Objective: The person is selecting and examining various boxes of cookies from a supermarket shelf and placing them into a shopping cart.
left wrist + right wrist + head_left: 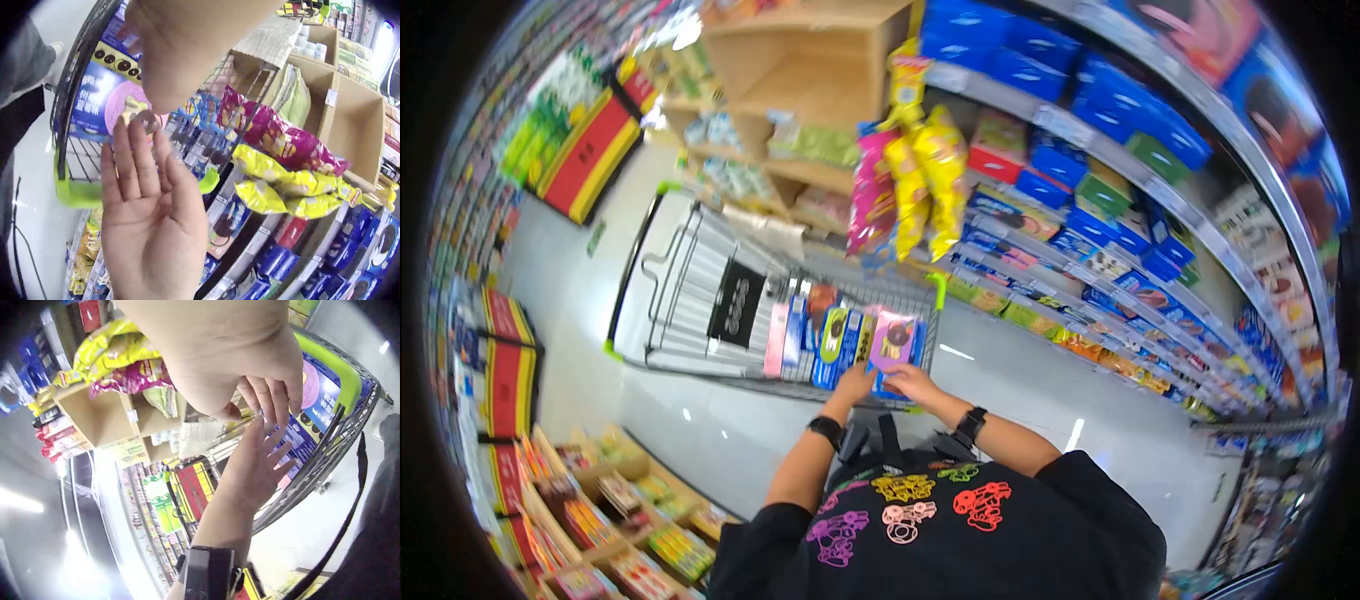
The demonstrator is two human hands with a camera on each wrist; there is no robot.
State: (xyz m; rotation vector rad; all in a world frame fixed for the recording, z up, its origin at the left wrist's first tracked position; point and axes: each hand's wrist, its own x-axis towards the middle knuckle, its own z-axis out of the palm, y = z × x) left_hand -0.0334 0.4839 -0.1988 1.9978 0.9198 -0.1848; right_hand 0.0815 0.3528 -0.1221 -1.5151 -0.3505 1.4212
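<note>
Both hands reach over packages in the shopping cart. In the head view, the left hand is at the near edge of the blue boxes, and the right hand is by a pink-fronted box. Palm toward the camera, the right hand has extended fingers in the left wrist view, beside a blue box with a pink circle. The left hand shows spread fingers in the right wrist view, close to the bent fingers of the right hand. No firm grip shows on any package.
The wire cart has green corners. Yellow and magenta snack bags hang beyond it, by a wooden shelf. Shelves of blue boxes line the right, and wooden display bins stand at the lower left.
</note>
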